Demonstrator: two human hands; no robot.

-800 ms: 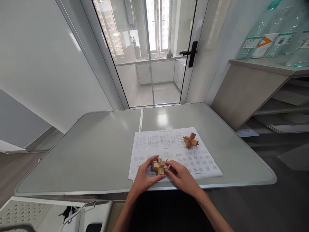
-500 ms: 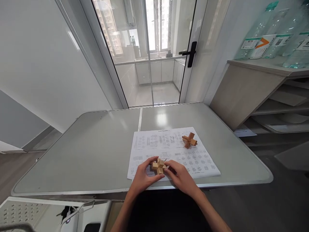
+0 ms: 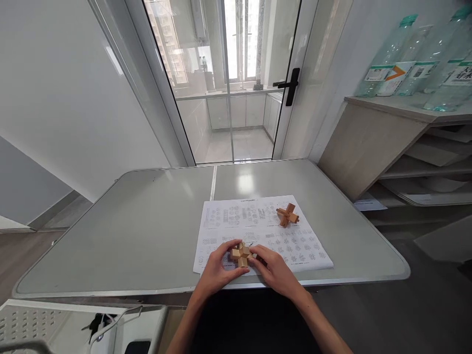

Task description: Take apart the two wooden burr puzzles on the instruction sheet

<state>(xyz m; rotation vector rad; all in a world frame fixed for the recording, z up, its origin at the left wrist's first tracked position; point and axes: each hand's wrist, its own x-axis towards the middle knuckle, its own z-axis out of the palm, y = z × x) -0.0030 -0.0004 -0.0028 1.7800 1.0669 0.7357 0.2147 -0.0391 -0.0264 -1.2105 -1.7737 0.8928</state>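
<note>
A light wooden burr puzzle (image 3: pixel 241 255), made of crossed interlocking pieces, is held between both hands over the near part of a printed sheet. My left hand (image 3: pixel 218 268) grips it from the left, fingers at its far side and thumb at its near side. My right hand (image 3: pixel 271 265) pinches its right end between thumb and fingers, which hide that end. The printed paper sheet (image 3: pixel 236 231) shows rows of small line diagrams. On its upper right lies a second, darker reddish wooden burr puzzle (image 3: pixel 287 215), touched by neither hand.
The grey folding table (image 3: pixel 155 231) has a metal rim and a seam. At lower left stands a white cart (image 3: pixel 70 322) holding keys and a phone (image 3: pixel 137 347). A wooden shelf (image 3: pixel 342 142) with several plastic bottles (image 3: pixel 383 64) is at right. A glass door (image 3: pixel 243 113) is behind.
The right hand's fingers sit slightly closer in at the puzzle's right end. The view has shifted a little; otherwise both hands keep the same hold.
</note>
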